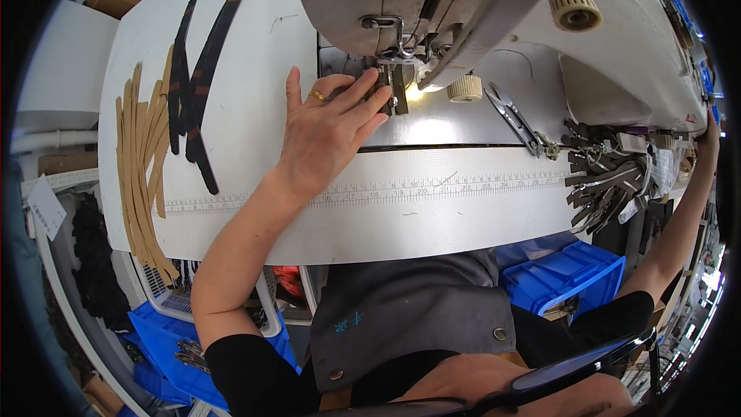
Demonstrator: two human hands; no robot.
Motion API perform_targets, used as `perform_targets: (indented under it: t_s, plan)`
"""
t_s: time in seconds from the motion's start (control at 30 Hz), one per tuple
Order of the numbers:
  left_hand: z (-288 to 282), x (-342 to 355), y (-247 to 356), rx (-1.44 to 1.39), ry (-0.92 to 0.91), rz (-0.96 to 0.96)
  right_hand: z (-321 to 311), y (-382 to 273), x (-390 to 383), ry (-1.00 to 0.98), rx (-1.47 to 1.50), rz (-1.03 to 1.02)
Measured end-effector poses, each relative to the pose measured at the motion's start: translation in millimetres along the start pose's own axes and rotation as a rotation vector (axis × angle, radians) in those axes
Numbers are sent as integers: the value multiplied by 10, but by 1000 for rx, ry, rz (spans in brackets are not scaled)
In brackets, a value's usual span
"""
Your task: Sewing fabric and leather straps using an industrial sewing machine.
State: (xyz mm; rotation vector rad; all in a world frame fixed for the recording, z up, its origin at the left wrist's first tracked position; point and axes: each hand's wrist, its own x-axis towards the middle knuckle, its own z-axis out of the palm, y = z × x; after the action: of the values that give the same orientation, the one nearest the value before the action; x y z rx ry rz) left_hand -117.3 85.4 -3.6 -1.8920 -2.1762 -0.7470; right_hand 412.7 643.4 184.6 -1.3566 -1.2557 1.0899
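Spreading left hand beside presser foot, fingers unclenched, you likely steady dark strip; scissors lie handy; right hand: grip cannot be told.

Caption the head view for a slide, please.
Left hand spread at a sewing machine, with tan strips and dark strips at left, metal scissors at right.

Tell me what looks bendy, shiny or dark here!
Head view: the sewing table looks bowed in front, likely fisheye distortion; head view: a yellowish glow shines on the metal machine bed near the left hand; head view: corners go black.
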Motion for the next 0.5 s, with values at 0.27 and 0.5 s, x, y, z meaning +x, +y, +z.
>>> perform_targets:
  t_s: [0.27, 0.5]
  plan:
    - [10, 6, -5, -6, 0, -8, -122, 155, 101, 76, 138, -88]
    - [16, 9, -2, 4, 9, -2, 53, 274, -173, 97, 206, -116]
